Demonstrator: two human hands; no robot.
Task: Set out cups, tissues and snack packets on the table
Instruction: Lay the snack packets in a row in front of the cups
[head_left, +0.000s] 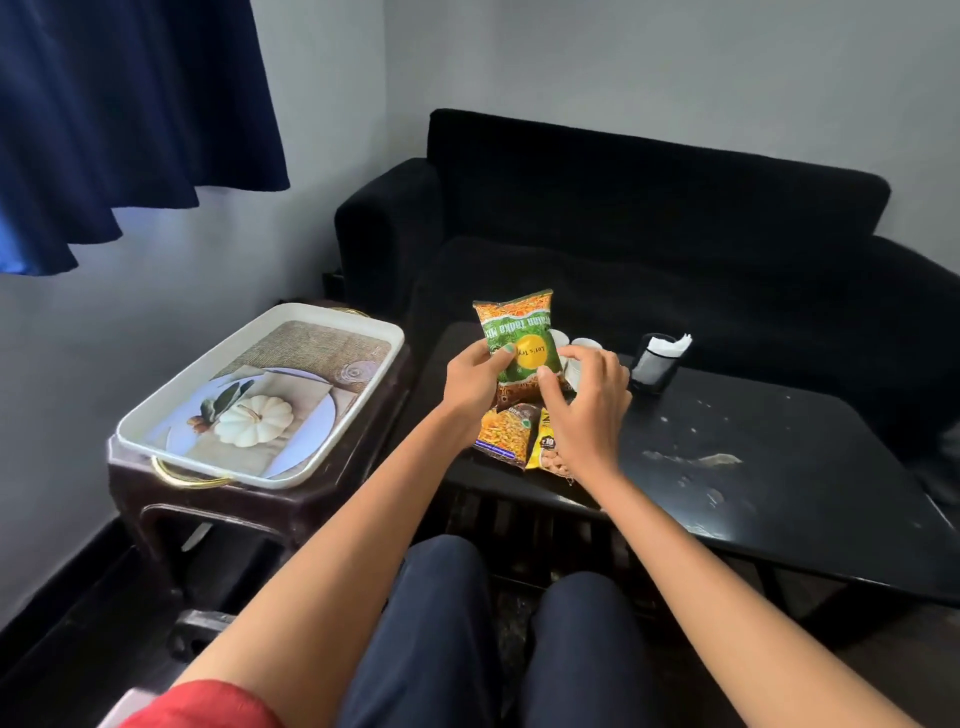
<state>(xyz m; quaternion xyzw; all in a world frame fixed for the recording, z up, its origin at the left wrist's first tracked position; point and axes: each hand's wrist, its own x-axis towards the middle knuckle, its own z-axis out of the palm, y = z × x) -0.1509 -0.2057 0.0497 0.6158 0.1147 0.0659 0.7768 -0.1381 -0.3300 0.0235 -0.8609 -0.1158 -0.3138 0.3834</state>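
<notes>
1. At the upper left of the frame a dark blue curtain (130, 119) hangs against the wall. Below it, at centre left, the white tray (156, 415) with a pumpkin print sits on a brown stool (218, 504); I see nothing of the task's things in it.
2. My left hand (475, 379), just left of centre, pinches the green snack packet (522, 345) at its left edge, thumb on the front and fingers curled behind, holding it upright above the black table (753, 467).
3. Below that packet, 2 more lie on the table's near left edge: an orange snack packet (504, 434) and, touching it, a yellow snack packet (545, 454).
4. My right hand (584, 400), at centre, has its thumb on the green packet's lower right and its fingers loosely curled over, partly hiding the white cups (579, 348) behind.
5. Right of the cups stands the black tissue holder (657, 361) with white tissues poking out, and the black sofa (675, 218) fills the upper right.
6. I judge the snack step is in hand: cups and tissues look placed. Next I need to lay this packet on bare table beside the other 2 without knocking the cups.
</notes>
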